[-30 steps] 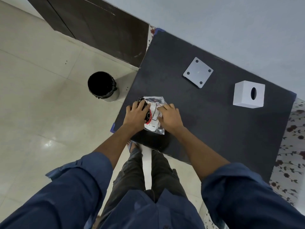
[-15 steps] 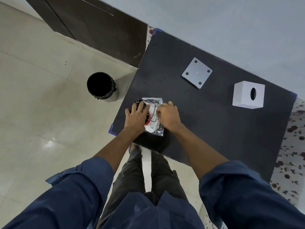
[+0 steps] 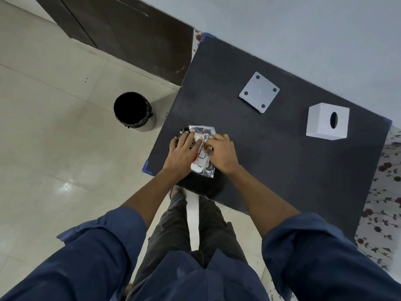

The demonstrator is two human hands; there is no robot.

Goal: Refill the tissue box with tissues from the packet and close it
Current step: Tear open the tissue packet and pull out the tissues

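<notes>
A clear plastic tissue packet (image 3: 202, 155) with red and black print lies near the front left corner of the black table (image 3: 282, 161). My left hand (image 3: 181, 152) presses flat on its left half. My right hand (image 3: 220, 154) pinches the packet's top face with curled fingers. A white cube tissue box (image 3: 327, 121) with an oval slot stands at the far right of the table, well away from both hands. Its flat grey square base panel (image 3: 259, 92), with four dark dots, lies separately at the back middle.
A black-lined waste bin (image 3: 133, 111) stands on the tiled floor left of the table. A dark wooden door is at the back left. A floral cloth (image 3: 384, 192) hangs beyond the table's right edge. My legs are below the front edge.
My right hand's fingers have curled from flat into a pinch on the packet's top. The left hand stays pressed on the packet, which has barely shifted.
</notes>
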